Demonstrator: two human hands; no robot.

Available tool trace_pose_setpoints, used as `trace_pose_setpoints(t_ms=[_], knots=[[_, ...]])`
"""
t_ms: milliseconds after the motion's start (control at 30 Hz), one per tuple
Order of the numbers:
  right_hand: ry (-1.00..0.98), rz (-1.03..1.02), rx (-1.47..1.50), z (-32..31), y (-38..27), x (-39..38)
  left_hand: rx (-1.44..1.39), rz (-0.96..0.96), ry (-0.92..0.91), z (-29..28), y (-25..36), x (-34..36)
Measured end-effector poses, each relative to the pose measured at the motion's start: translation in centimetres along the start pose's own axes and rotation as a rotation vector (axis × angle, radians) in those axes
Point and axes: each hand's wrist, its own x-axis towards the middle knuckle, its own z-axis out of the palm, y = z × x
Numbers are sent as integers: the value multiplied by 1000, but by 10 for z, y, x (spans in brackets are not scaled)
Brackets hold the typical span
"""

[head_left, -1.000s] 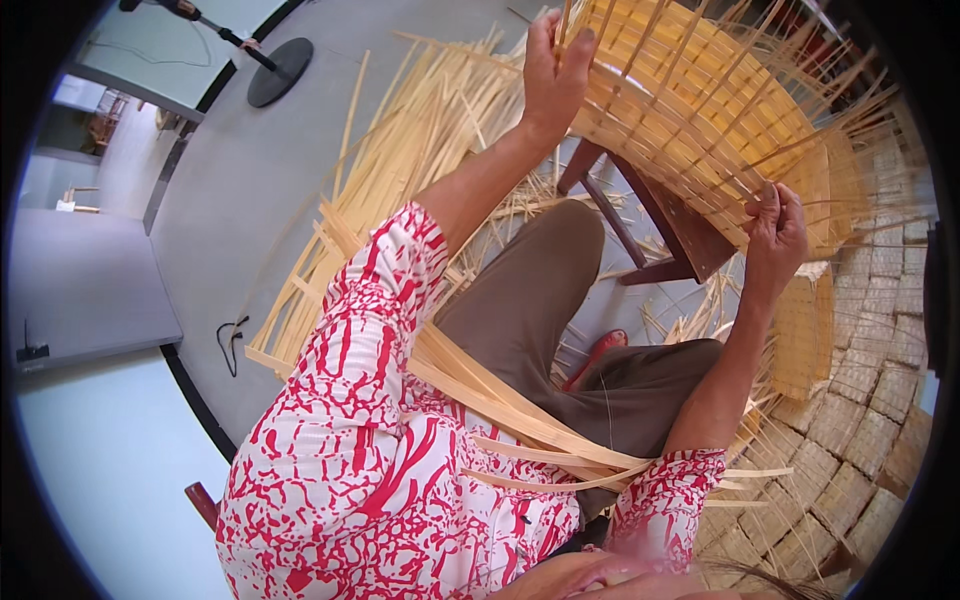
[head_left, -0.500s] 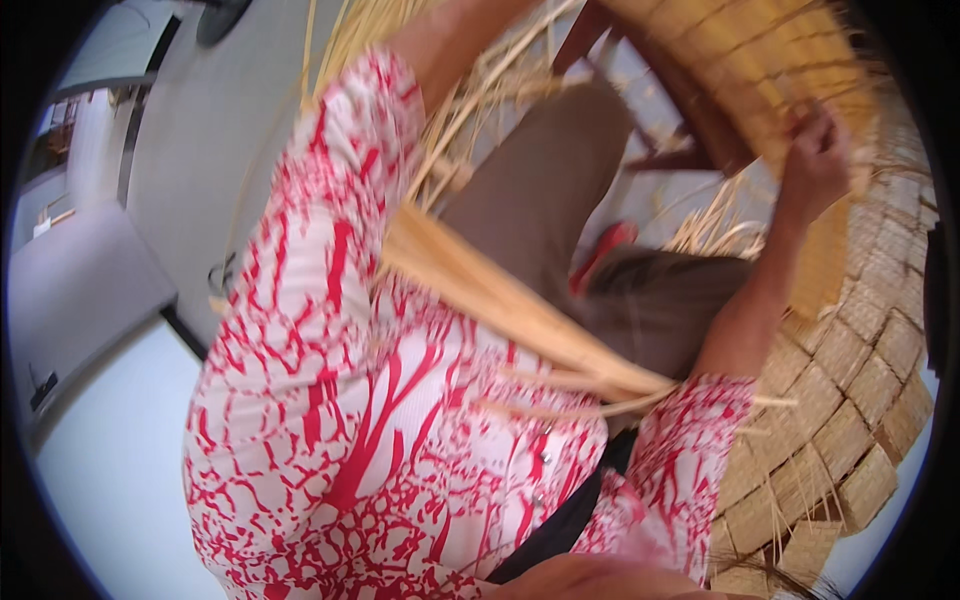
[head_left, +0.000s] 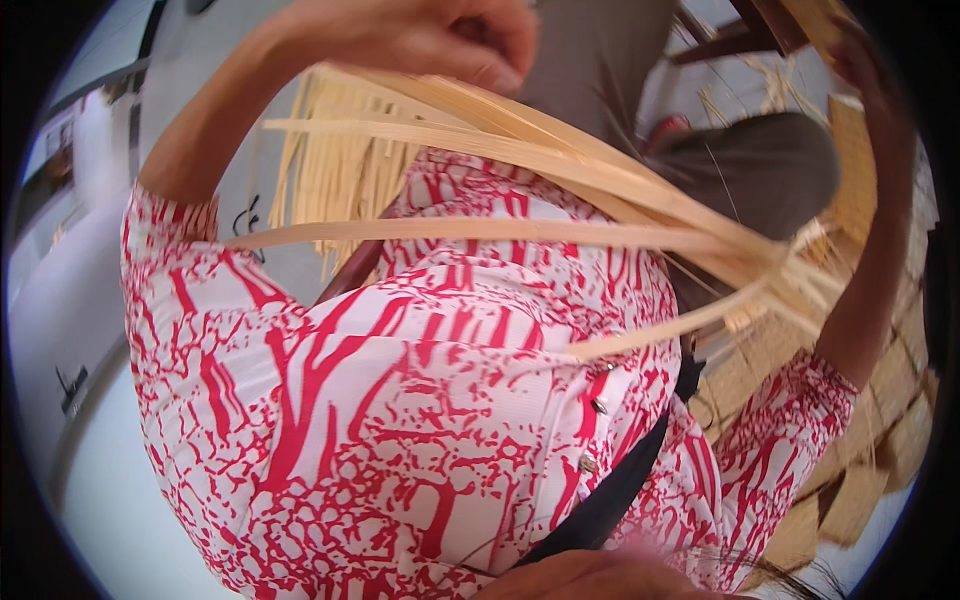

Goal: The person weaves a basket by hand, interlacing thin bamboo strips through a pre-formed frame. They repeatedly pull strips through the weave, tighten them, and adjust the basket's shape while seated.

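Note:
Raised at the upper middle, my left hand (head_left: 490, 45) is curled closed and smeared by motion; whatever is in its fingers does not show. Flat pale bamboo strips (head_left: 560, 150) lie across my lap below it, running down toward the right. At the upper right, my right hand (head_left: 865, 65) is in shadow, its fingers bent against the edge of a large yellow woven bamboo piece (head_left: 850, 190). What those fingers pinch is hidden. A narrower loose strip (head_left: 450, 232) crosses in front of my patterned shirt.
Many thin split strips (head_left: 345, 165) stand in a bundle at the left of my lap. A dark wooden stool or frame (head_left: 735, 40) is beyond my knee (head_left: 770, 165). Blocky woven work (head_left: 800, 400) spreads at the lower right. Strip scraps (head_left: 775, 85) litter the floor.
My left forearm and hand have come into view at the top, over the strips. The view has shifted; my right hand now appears farther right and higher, still at the woven piece.

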Motion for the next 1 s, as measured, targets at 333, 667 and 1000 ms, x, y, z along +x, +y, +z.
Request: trace_pose_setpoints(t_ms=[333, 667, 1000], knots=[[-525, 81, 254, 18, -32, -141, -497, -3, -300, 59, 56, 8], [-252, 140, -64, 35, -44, -196, 624, 229, 109, 66, 34, 50], [26, -104, -183, 70, -54, -227, 166, 70, 152, 73, 23, 60]])
